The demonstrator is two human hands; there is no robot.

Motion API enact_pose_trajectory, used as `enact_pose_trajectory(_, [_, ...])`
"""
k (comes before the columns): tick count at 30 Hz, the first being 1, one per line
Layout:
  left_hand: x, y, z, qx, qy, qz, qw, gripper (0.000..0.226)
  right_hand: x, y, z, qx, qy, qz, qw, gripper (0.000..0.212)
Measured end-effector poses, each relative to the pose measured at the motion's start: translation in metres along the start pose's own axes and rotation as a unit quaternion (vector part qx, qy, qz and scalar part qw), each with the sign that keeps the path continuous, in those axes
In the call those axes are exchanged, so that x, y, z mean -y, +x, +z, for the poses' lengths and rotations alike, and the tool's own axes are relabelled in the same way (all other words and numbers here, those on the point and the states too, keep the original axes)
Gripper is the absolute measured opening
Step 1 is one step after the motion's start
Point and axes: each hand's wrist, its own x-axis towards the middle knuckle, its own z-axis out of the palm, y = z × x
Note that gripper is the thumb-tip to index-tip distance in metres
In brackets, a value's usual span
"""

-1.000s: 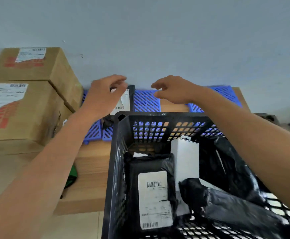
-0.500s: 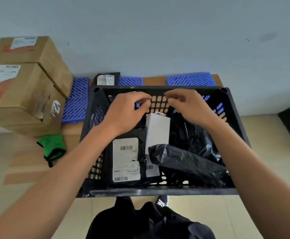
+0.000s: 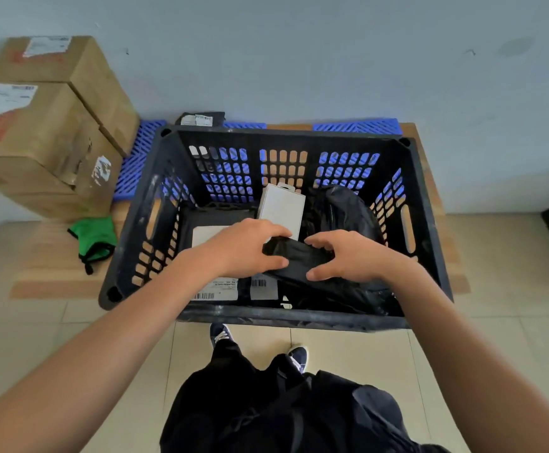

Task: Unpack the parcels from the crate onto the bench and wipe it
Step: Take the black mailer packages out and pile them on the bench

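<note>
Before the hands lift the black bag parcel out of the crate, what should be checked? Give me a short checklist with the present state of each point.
1. Left hand grips the black bag parcel: ok.
2. Right hand grips it too: ok.
3. Parcel free of the white box behind it: cannot tell.
4. Space above the crate rim open for lifting: ok.
5. Free bench surface for putting it down: ok, left of the crate near the green cloth.
</note>
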Motion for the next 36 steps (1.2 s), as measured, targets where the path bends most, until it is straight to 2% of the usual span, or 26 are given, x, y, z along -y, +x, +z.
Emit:
enact_pose_trajectory(7, [-0.004, 0.004, 0.01, -0.014, 0.025, -0.025, 0.999, 0.061, -0.003, -0.001, 0.005, -0.008, -0.033, -0.003, 0.999, 0.043])
enact_pose_trajectory(11, [-0.002, 0.005, 0.011, -0.028, 0.011, -0.067, 0.997, 0.065, -0.005, 0.0, 0.005, -0.022, -0.022, -0.002, 1.0, 0.037])
enact_pose_trajectory(15, [0.0, 0.004, 0.013, -0.035, 0.046, -0.129, 0.99, 0.072, -0.007, 0.0, 0.005, -0.035, -0.012, -0.002, 0.999, 0.036])
enact_pose_trajectory(18, [-0.003, 0.004, 0.013, -0.033, 0.056, -0.157, 0.985, 0.064, -0.008, 0.001, 0.005, -0.045, -0.006, -0.004, 0.999, 0.033])
enact_pose_trajectory(21, [-0.007, 0.002, 0.01, -0.051, 0.012, -0.151, 0.987, 0.045, -0.009, 0.002, 0.005, -0.065, 0.02, -0.015, 0.998, 0.027])
enact_pose_trajectory(24, [-0.011, -0.003, 0.002, -0.103, -0.05, -0.134, 0.984, 0.03, -0.009, 0.002, 0.001, -0.108, 0.04, -0.02, 0.993, 0.019])
enact_pose_trajectory(26, [-0.013, -0.005, -0.006, -0.152, -0.088, -0.114, 0.978, 0.031, -0.009, 0.001, -0.002, -0.148, 0.061, -0.022, 0.987, 0.01])
enact_pose_trajectory(29, [-0.019, -0.007, -0.017, -0.242, -0.2, -0.081, 0.946, 0.035, -0.004, -0.001, -0.007, -0.228, 0.129, -0.027, 0.965, 0.031])
enact_pose_trajectory(31, [-0.025, -0.009, -0.021, -0.301, -0.288, -0.079, 0.906, 0.043, 0.003, -0.001, -0.011, -0.275, 0.214, -0.032, 0.937, 0.028])
enact_pose_trajectory(33, [-0.03, -0.011, -0.021, -0.359, -0.318, -0.075, 0.874, 0.044, 0.012, -0.001, -0.016, -0.322, 0.287, -0.038, 0.902, 0.029])
enact_pose_trajectory(34, [-0.033, -0.012, -0.019, -0.372, -0.324, -0.071, 0.867, 0.041, 0.017, -0.002, -0.018, -0.343, 0.316, -0.042, 0.884, 0.026])
enact_pose_trajectory(36, [-0.042, -0.012, -0.015, -0.347, -0.335, -0.063, 0.874, 0.039, 0.03, -0.004, -0.024, -0.369, 0.372, -0.06, 0.85, 0.017])
